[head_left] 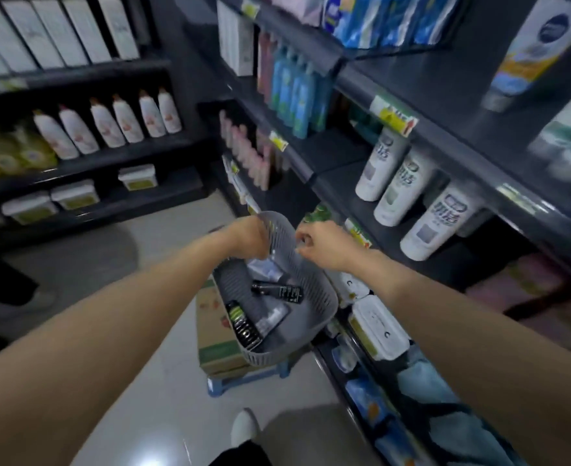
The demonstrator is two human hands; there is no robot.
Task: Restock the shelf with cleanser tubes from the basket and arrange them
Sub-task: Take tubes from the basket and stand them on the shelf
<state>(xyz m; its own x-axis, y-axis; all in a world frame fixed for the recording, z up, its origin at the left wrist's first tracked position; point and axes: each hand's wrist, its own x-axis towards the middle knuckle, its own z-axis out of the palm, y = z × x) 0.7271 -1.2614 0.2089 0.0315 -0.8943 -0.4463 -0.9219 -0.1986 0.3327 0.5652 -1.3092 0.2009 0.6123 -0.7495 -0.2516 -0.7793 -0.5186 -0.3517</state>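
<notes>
Several cleanser tubes point(272, 319) lay flat in the grey perforated plastic basket point(277, 353). One black tube point(279, 291) lay across its width with the cap to the left, the others along its length. The left hand point(247, 238) and the right hand point(321, 245) gripped the far rim with curled fingers. The basket tilted over a cardboard box point(213, 334), beside the dark shelf point(336, 178) of upright white tubes point(405, 188). Pale floor point(163, 381) lay open on the left.

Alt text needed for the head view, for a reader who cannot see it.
The left hand and right hand are at the far rim of a grey basket holding black and grey tubes; blur hides their grip. The basket sits on a box beside a shelf of white tubes.
</notes>
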